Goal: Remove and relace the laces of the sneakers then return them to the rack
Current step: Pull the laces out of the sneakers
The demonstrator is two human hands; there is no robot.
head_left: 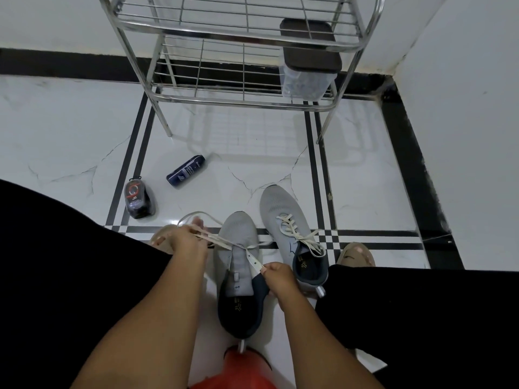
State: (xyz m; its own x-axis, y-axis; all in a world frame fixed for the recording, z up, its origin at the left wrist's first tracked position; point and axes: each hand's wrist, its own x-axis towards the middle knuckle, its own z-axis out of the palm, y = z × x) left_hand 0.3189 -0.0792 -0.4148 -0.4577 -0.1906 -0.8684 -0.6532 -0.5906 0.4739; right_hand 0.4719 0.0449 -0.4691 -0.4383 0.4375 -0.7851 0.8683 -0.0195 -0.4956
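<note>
Grey near sneaker [238, 256]: left hand [182, 240] grips the lace [224, 244] to its left; right hand [278, 277] pinches the lace's other end.

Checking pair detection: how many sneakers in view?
2, both on the floor. Near sneaker lies between both hands, mostly unlaced; far sneaker sits to its right, laced. Rack shelves show none.

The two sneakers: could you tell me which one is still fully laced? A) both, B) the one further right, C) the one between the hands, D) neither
B: the right sneaker shows its lace crossed and tied, while the near sneaker has bare eyelets, its lace pulled out between the left hand and right hand.
</note>
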